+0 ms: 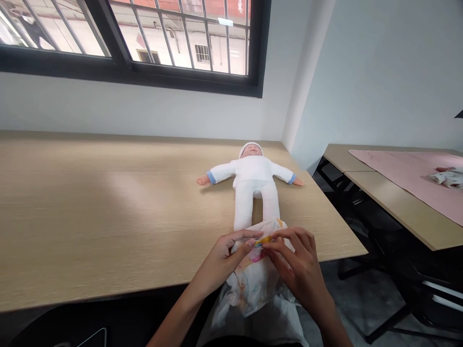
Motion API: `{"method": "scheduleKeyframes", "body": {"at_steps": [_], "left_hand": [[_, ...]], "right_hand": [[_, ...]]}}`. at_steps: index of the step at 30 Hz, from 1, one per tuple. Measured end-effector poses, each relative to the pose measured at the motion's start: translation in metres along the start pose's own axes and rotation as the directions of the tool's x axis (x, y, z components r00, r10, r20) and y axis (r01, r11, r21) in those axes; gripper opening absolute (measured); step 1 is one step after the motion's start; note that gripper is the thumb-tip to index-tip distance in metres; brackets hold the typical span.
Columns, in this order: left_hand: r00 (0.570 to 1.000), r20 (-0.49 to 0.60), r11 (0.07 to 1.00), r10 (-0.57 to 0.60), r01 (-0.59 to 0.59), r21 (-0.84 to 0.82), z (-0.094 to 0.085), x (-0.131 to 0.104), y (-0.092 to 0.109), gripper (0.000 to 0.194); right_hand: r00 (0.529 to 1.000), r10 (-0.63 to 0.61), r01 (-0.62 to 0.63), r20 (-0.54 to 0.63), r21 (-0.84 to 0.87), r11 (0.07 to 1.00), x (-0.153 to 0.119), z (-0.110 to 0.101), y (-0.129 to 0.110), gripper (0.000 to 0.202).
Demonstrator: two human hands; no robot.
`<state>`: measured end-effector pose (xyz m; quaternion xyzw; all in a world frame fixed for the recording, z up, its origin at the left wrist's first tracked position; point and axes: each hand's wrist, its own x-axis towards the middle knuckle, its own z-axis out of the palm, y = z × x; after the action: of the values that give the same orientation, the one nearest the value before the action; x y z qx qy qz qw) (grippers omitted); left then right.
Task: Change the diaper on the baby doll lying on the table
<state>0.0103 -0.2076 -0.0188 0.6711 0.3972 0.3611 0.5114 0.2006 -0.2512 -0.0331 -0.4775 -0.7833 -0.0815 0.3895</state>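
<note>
The grip of the left hand (229, 250) and of the right hand (298, 253) is closed with the fingertips on a soft white printed piece (253, 284), pinching it near a yellow part (266, 239). This piece is at the front edge of the table (108, 217), hanging below it and covering the lower legs of a doll (253, 168) in white clothes, which lies face up with arms spread. Behind the table there is a barred window (188, 38), and at the right a pink cloth (401, 171) lies on another table (388, 193).
</note>
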Motion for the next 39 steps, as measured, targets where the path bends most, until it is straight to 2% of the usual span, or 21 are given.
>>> {"method": "scheduleKeyframes", "body": {"at_steps": [4,8,11,15,18,23,26,30,35,39], "left_hand": [[0.999,-0.031,0.999,-0.031,0.03,-0.011,-0.001,0.001,-0.003,0.028],[0.998,-0.039,0.998,-0.045,0.043,-0.053,-0.002,0.002,-0.005,0.026],[0.998,-0.034,0.996,-0.049,0.047,-0.075,-0.002,0.002,-0.003,0.023],[0.999,-0.033,0.998,-0.015,0.013,-0.066,0.001,0.003,0.003,0.02],[1.0,-0.02,0.998,-0.009,0.008,-0.064,0.004,0.004,0.006,0.022],[0.998,-0.014,0.992,-0.066,0.064,-0.111,0.004,0.001,0.006,0.031],[0.994,-0.004,0.975,-0.106,0.103,-0.197,0.002,-0.005,0.003,0.033],[0.98,0.062,0.917,-0.188,0.197,-0.347,0.004,-0.012,-0.003,0.049],[0.984,0.03,0.889,-0.178,0.174,-0.423,0.011,-0.015,-0.003,0.031],[0.985,0.033,0.899,-0.168,0.166,-0.405,0.012,-0.017,0.0,0.029]], "right_hand": [[1.0,-0.019,0.017,0.018,0.076,0.997,-0.001,0.003,0.0,0.014],[0.994,-0.075,0.053,0.085,0.237,0.97,-0.001,0.005,0.004,0.016],[0.991,-0.055,0.014,0.125,0.308,0.951,0.0,0.004,0.003,0.018],[0.979,0.02,-0.08,0.201,0.296,0.952,0.003,0.003,-0.004,0.015],[0.972,0.047,-0.102,0.231,0.229,0.968,0.004,0.005,-0.009,0.014],[0.979,0.058,-0.085,0.194,0.129,0.988,0.004,0.009,-0.01,0.011],[0.993,0.026,-0.044,0.119,0.151,0.987,0.004,0.008,-0.008,0.009],[1.0,-0.011,0.008,0.012,0.221,0.975,0.004,0.007,-0.006,0.014],[1.0,-0.014,0.01,0.011,0.304,0.953,0.003,0.01,-0.005,0.015],[1.0,0.023,-0.026,0.013,0.336,0.941,0.002,0.009,-0.006,0.015]]}}
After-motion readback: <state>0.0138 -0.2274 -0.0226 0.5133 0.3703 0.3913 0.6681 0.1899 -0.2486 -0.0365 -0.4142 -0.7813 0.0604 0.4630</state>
